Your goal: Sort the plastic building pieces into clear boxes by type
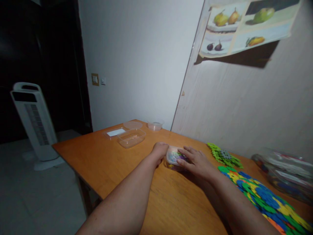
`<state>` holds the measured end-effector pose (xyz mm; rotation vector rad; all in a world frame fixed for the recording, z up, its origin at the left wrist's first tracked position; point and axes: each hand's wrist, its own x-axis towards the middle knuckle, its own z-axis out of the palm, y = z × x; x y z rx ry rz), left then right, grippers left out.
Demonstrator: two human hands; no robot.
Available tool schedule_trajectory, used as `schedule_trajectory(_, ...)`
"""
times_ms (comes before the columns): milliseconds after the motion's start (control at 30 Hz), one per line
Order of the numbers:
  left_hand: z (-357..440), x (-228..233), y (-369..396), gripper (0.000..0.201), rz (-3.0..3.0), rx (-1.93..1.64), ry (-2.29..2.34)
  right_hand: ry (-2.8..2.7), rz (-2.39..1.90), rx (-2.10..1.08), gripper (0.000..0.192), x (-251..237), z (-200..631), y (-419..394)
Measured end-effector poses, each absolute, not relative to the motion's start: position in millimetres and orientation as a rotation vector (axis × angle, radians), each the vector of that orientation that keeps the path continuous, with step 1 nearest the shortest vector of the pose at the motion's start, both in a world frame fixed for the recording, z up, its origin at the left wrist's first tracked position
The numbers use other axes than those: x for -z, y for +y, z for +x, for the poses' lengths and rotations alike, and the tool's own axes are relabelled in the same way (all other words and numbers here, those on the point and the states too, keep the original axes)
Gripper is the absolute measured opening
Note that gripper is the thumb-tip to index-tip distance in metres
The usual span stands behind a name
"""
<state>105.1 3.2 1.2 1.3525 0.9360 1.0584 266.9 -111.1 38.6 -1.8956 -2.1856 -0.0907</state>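
A small clear plastic container with a lid sits on the wooden table, and colourful contents show through it. My left hand is closed against its left side, with the fingertips partly hidden. Across the right part of the lid lies my right hand, its fingers stretched out and apart, touching the top. The container's right end is covered by this hand.
Farther back stand an uncovered clear rectangular box, a flat lid with a white label, a round lid and a round tub. Colourful plastic pieces, green ones and stuffed clear packages lie right.
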Motion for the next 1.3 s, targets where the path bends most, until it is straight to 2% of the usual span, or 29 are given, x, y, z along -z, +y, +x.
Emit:
schedule_trajectory(433, 100, -6, 7, 0.011, 1.192, -0.894, 0.966, -2.201, -1.894, 0.051, 0.075, -33, 276, -107)
schedule_trajectory(867, 102, 3, 10, 0.015, 1.243, -0.878, 0.892, -2.168, -1.856, -0.057, 0.073, -30, 275, -106)
schedule_trajectory(1300, 105, 1, 3, 0.013, 1.310, -0.985, 0.887, -2.138, -1.846, 0.017, 0.071, -26, 274, -108)
